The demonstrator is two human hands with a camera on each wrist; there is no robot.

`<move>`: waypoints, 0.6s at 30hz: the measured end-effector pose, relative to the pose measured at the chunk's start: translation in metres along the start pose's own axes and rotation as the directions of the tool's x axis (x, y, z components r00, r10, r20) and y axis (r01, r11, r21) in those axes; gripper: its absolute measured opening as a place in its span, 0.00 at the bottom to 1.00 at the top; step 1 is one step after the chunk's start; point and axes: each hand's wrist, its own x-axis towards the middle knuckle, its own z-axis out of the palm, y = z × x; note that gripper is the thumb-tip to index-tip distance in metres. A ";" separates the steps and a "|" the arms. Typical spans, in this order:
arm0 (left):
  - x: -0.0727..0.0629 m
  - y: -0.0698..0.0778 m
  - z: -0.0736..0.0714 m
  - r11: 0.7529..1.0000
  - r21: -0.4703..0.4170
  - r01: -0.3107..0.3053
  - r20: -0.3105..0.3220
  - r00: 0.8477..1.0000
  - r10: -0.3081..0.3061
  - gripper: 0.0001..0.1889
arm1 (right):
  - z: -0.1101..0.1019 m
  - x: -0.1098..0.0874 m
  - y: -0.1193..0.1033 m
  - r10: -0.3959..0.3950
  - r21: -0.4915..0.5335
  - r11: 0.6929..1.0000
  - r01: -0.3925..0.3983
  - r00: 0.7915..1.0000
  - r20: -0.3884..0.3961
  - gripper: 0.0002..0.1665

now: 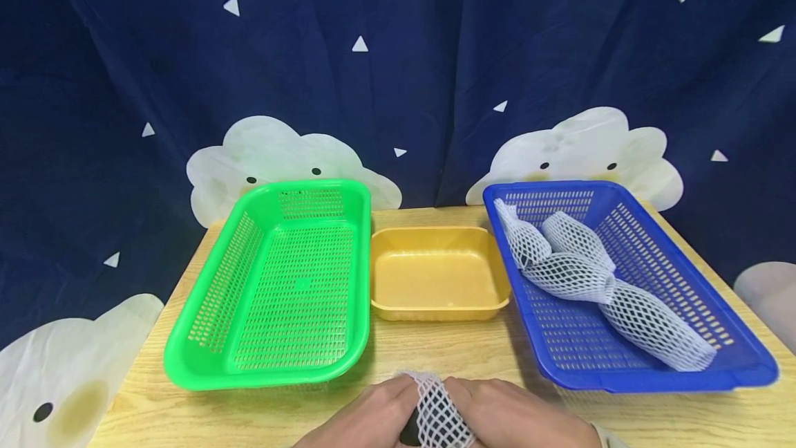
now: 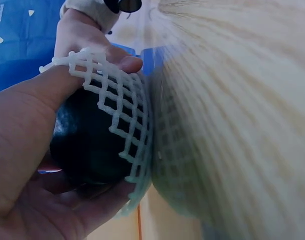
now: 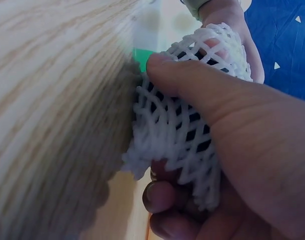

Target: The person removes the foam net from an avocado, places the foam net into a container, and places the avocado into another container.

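Cut off: the head view's lower edge trims both your hands and shows just a sliver of the dark item (image 1: 410, 428) beside the white net (image 1: 440, 415); you can't make out what the item is.
Bare side: toward your left palm, smooth and rounded in the left wrist view; the net wraps the side by the table (image 1: 441, 348).
Long axis: you can't tell, with fingers and net covering both ends.
Left hand (image 1: 373, 415): your fingers curl round the item from below, thumb over it, with little gap.
Right hand (image 1: 519, 412): your thumb presses the net from above, fingers bent beneath its frayed edge.
Item's place: between your palms, in front of the yellow tray (image 1: 441, 313); whether it touches the table is unclear.
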 end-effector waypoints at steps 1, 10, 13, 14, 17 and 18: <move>0.000 0.000 0.000 1.000 0.000 0.004 0.007 1.000 -0.004 0.20 | 0.000 0.000 0.000 -0.001 -0.003 1.000 0.001 1.000 0.000 0.20; 0.001 -0.001 -0.005 1.000 0.005 0.024 0.048 0.999 -0.024 0.22 | -0.002 0.000 0.004 -0.009 0.028 1.000 0.008 0.999 0.034 0.18; 0.001 0.000 -0.007 0.999 0.002 0.041 0.074 0.996 -0.041 0.23 | -0.003 0.000 0.007 -0.005 0.040 0.999 0.003 0.999 0.054 0.18; 0.001 0.000 -0.008 0.999 0.008 0.041 0.078 0.996 -0.042 0.23 | -0.003 0.000 0.007 -0.004 0.044 0.999 0.001 0.998 0.061 0.17; 0.001 -0.001 -0.009 0.999 0.013 0.043 0.091 0.995 -0.044 0.24 | -0.003 0.001 0.007 0.006 0.050 0.999 -0.010 0.997 0.078 0.18; 0.002 -0.001 -0.009 0.999 0.015 0.041 0.092 0.995 -0.042 0.24 | -0.003 0.001 0.008 0.013 0.047 0.999 -0.017 0.996 0.084 0.18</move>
